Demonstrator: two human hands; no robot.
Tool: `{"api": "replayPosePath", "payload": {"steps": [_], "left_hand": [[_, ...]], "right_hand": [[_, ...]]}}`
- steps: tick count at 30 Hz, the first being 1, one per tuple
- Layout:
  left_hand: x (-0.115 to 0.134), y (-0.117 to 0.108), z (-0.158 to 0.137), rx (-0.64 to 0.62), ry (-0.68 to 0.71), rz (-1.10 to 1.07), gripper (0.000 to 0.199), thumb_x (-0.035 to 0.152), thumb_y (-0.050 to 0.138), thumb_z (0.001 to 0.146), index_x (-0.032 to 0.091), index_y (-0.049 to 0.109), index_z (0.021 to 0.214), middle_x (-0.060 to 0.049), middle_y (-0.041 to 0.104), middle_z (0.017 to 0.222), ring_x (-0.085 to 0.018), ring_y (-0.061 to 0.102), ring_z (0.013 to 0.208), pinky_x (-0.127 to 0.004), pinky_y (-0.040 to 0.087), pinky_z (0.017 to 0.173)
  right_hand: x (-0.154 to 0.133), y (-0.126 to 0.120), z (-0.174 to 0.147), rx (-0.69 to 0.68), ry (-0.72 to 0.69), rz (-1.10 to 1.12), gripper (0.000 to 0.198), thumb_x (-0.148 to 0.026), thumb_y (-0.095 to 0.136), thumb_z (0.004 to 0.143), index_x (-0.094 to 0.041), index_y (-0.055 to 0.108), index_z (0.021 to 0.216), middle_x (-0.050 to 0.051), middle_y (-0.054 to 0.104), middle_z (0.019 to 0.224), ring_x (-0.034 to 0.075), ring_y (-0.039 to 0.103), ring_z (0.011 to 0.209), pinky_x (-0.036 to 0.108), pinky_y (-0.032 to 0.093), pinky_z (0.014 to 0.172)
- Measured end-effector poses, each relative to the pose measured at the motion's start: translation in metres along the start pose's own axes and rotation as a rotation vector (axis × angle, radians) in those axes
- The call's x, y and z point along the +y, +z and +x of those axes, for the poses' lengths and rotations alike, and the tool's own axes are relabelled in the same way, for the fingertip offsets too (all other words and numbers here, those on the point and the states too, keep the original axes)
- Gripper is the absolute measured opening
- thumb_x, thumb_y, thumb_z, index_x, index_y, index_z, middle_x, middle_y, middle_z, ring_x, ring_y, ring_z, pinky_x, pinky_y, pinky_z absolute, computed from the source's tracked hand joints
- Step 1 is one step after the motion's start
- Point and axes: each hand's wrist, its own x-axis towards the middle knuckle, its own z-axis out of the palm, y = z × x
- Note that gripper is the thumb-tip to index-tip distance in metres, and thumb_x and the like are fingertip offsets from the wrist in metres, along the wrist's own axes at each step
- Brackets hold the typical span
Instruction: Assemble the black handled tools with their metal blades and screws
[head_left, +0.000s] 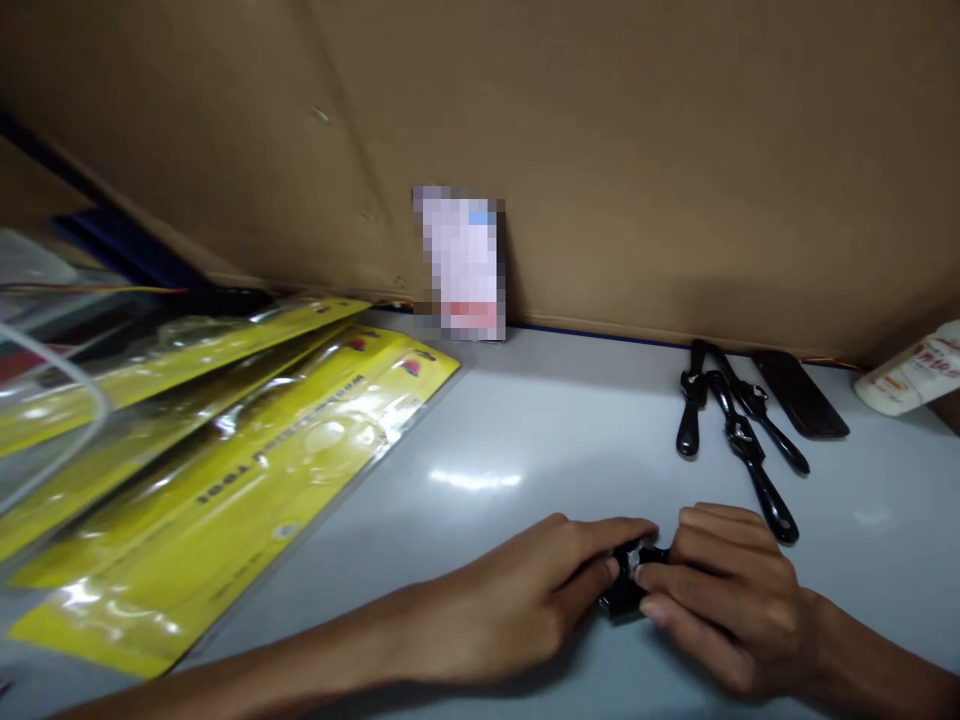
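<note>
Low at the right of centre, a black spokeshave (621, 598) is held between both hands just above the grey tabletop. My left hand (525, 590) is closed on its left side, thumb and forefinger near the shiny metal piece in the middle. From the right, my right hand (731, 595) wraps the other side, its fingertips pressed beside that metal piece. Most of the tool's handles are hidden by the fingers. Beyond my right hand, several similar black spokeshaves (745, 440) lie in a loose group.
Yellow plastic tool packages (300, 440) are fanned over the left side, with a white cable (94, 390) across them. A dark phone-like slab (802, 395) and a white bottle (911, 375) are at the back right. A blurred card (469, 265) leans on the cardboard wall (637, 150).
</note>
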Motion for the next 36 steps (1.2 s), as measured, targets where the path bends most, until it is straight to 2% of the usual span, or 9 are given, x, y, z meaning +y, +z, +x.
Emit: {"api": "replayPosePath", "payload": {"steps": [3,6,10,15,21,25,29,32,36], "left_hand": [[0.000,0.000,0.000,0.009,-0.002,0.001,0.041,0.025,0.039,0.101,0.020,0.057,0.137,-0.009,0.072,0.119,-0.019,0.065,0.102,-0.031,0.048,0.092],[0.000,0.000,-0.001,-0.004,0.008,-0.010,0.039,0.023,0.039,0.101,0.020,0.059,0.134,-0.008,0.073,0.118,-0.019,0.065,0.101,-0.030,0.048,0.091],[0.001,0.000,0.000,-0.001,0.013,-0.007,0.036,0.024,0.038,0.101,0.019,0.064,0.127,-0.007,0.073,0.112,-0.018,0.065,0.097,-0.030,0.048,0.088],[0.002,0.001,-0.001,0.006,-0.023,0.003,0.040,0.024,0.038,0.101,0.020,0.060,0.135,-0.008,0.073,0.116,-0.019,0.064,0.099,-0.031,0.048,0.089],[-0.003,0.002,-0.002,0.007,-0.023,-0.024,0.045,0.026,0.037,0.100,0.022,0.055,0.142,-0.008,0.071,0.122,-0.020,0.064,0.104,-0.031,0.047,0.093],[-0.009,0.004,-0.004,0.043,-0.083,0.003,0.049,0.031,0.040,0.100,0.021,0.049,0.147,-0.011,0.066,0.130,-0.023,0.059,0.115,-0.038,0.043,0.103],[-0.010,0.004,-0.004,0.037,-0.087,0.023,0.043,0.032,0.039,0.100,0.023,0.058,0.137,-0.009,0.071,0.118,-0.022,0.062,0.103,-0.037,0.047,0.095],[-0.007,0.004,-0.003,0.042,-0.057,0.012,0.041,0.032,0.038,0.100,0.021,0.062,0.132,-0.008,0.073,0.110,-0.021,0.063,0.096,-0.033,0.049,0.087],[-0.003,0.004,-0.001,0.072,-0.013,-0.035,0.042,0.031,0.038,0.100,0.022,0.061,0.134,-0.006,0.075,0.104,-0.018,0.064,0.091,-0.028,0.049,0.083]], "right_hand": [[0.000,-0.001,0.000,-0.011,-0.037,-0.026,0.023,-0.021,0.052,0.098,-0.012,0.072,0.092,0.002,0.057,0.062,0.014,0.048,0.056,0.030,0.038,0.053],[0.002,-0.001,0.001,-0.009,-0.044,-0.070,0.020,-0.020,0.053,0.098,-0.011,0.071,0.096,0.001,0.057,0.063,0.014,0.048,0.057,0.029,0.039,0.053],[0.004,0.000,0.002,0.012,-0.010,-0.098,0.020,-0.015,0.054,0.096,-0.012,0.070,0.084,0.001,0.055,0.062,0.015,0.044,0.056,0.030,0.036,0.052],[0.004,0.002,0.000,0.031,0.033,-0.094,0.033,-0.011,0.053,0.094,-0.016,0.059,0.061,0.000,0.047,0.055,0.014,0.037,0.053,0.032,0.030,0.050],[0.001,0.000,0.001,-0.016,-0.014,-0.044,0.034,-0.017,0.049,0.097,-0.016,0.063,0.066,0.000,0.050,0.055,0.014,0.039,0.052,0.031,0.032,0.051],[0.001,-0.002,0.003,0.014,0.049,-0.009,0.036,-0.017,0.047,0.099,-0.016,0.063,0.067,0.000,0.051,0.054,0.012,0.040,0.050,0.030,0.032,0.050],[0.007,-0.003,0.004,0.052,0.133,-0.010,0.037,-0.017,0.049,0.099,-0.017,0.062,0.064,-0.002,0.048,0.052,0.011,0.038,0.048,0.028,0.031,0.049],[0.009,-0.001,0.003,0.013,0.099,-0.039,0.036,-0.018,0.050,0.098,-0.017,0.062,0.064,-0.002,0.049,0.052,0.011,0.039,0.048,0.028,0.031,0.049],[0.006,0.002,0.001,-0.003,0.039,-0.050,0.036,-0.019,0.049,0.097,-0.017,0.063,0.064,-0.001,0.049,0.053,0.012,0.039,0.049,0.030,0.031,0.049]]}}
